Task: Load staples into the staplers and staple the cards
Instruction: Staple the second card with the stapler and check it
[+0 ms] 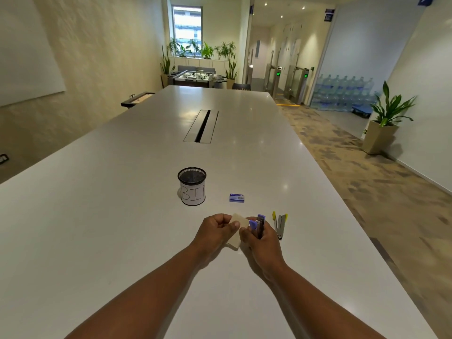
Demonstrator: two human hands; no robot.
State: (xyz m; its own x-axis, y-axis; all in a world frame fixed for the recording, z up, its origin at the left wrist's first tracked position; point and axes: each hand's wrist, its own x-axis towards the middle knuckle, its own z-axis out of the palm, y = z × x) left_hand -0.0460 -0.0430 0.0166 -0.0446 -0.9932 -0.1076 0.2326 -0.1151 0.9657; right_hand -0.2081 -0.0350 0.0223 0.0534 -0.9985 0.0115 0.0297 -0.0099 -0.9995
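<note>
I see the left hand (pixel 215 228) pinching the cards (pixel 238 225); the right hand (pixel 259 237) grips the purple stapler (pixel 259 225), fingers curled; the yellow stapler (pixel 280 225) lies beside.

Mesh bin (pixel 192 185) on table (pixel 122 192); potted plant (pixel 386 118) beyond.

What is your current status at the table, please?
Left hand pinches cards. Right hand grips purple stapler at card edge. Yellow stapler idle alongside.
</note>
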